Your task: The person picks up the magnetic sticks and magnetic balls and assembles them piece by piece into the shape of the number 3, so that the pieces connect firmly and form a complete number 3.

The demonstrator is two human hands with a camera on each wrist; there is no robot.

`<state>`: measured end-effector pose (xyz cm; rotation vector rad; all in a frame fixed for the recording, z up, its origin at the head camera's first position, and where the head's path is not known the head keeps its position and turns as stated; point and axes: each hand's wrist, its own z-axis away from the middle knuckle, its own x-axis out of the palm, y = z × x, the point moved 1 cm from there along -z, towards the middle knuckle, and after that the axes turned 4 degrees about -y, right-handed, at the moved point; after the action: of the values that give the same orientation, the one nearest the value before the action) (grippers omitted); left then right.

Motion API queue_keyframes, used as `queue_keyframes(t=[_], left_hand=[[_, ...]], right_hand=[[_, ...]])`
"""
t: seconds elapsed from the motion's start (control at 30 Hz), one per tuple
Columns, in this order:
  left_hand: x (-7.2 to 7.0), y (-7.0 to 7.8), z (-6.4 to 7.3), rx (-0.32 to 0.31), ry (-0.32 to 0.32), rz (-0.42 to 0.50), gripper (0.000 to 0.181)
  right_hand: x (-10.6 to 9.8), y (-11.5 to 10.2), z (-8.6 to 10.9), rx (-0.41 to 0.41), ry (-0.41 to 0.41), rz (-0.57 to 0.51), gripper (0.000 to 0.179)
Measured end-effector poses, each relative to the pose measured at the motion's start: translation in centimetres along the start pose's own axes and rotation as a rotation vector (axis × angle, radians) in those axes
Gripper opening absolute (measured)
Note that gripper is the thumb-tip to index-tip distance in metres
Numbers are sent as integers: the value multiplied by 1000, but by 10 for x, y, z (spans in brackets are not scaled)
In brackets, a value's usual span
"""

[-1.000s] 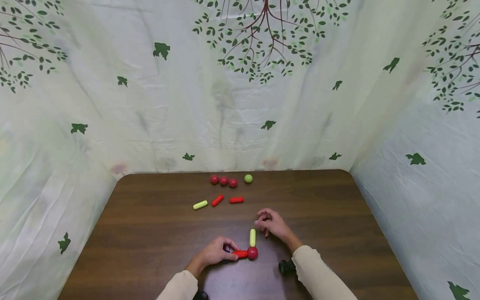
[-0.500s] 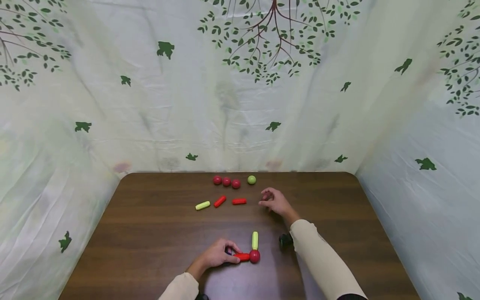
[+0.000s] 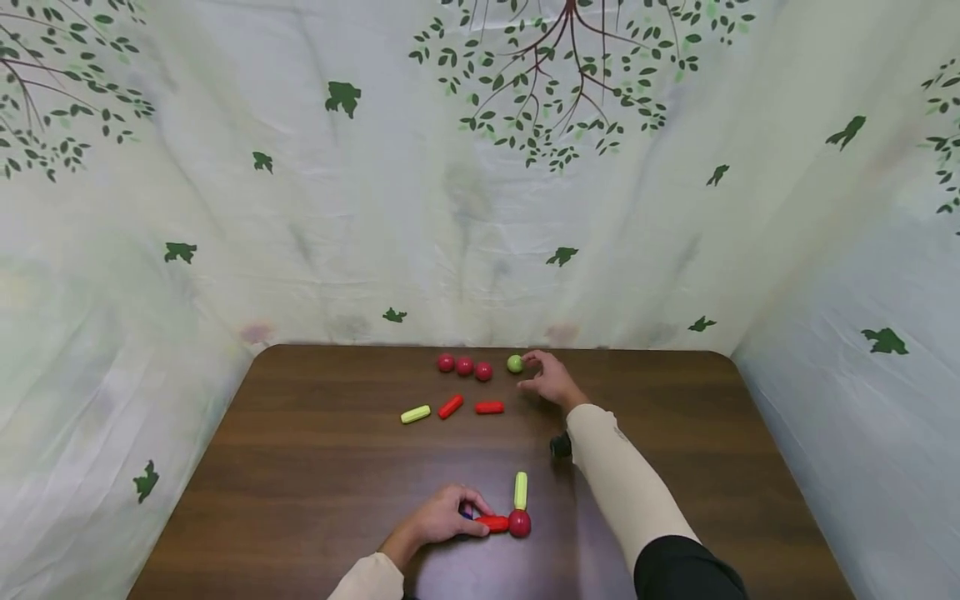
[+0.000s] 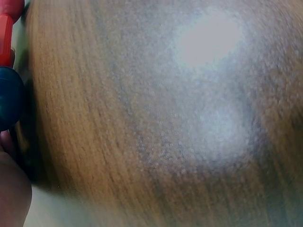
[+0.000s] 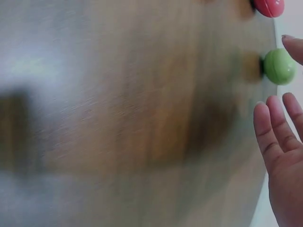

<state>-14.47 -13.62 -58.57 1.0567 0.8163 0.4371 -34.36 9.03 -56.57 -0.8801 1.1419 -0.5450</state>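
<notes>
My left hand (image 3: 441, 518) holds a dark blue ball (image 4: 10, 98) at the end of a red stick (image 3: 493, 524). The stick's other end meets a red ball (image 3: 519, 523), from which a yellow-green ribbed stick (image 3: 521, 491) points away from me. Fingers cover most of the blue ball in the head view. At the table's far side, my right hand (image 3: 551, 382) has its thumb and fingers spread about a green ball (image 5: 279, 66). In the right wrist view a gap shows between the fingertips and this ball.
Several red balls (image 3: 465, 367) stand in a row left of the green ball. Nearer lie a loose yellow-green stick (image 3: 416, 414), a slanted red stick (image 3: 451, 407) and another red stick (image 3: 490, 407). A leaf-printed cloth (image 3: 465, 275) hangs behind the wooden table (image 3: 315, 467).
My right hand has travelled from beside the upright yellow-green stick to the green ball at the far edge. My left hand keeps its grip in place. The head view has shifted slightly.
</notes>
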Motion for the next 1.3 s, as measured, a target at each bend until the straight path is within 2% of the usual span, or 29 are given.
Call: queue_keyframes(t=[0.13,0.3,0.4,0.7,0.97,1.2,1.3], left_hand=[[5,2,-1,10,-3,-12,15],[9,3,-3,26,-9,1,16],[11,4,-3,32,-13,7,16],[16,3,-6,51,-17,1,16],[15,-2,-7,64,3,-39,17],[8,-5,-5,51,12,5,19],[4,-6,-5,45,18,26,19]], right_hand=[[-3,-5,-3,-25,-5,24,47],[-4,-8,-5,-56,-22,159,47],[-3,-8,-2,-46,-42,222,44],[-2,-1,12,35,-73,273,31],[3,4,31,21,-54,181,28],[14,9,56,12,-72,-38,30],[19,12,66,7,-64,-96,30]])
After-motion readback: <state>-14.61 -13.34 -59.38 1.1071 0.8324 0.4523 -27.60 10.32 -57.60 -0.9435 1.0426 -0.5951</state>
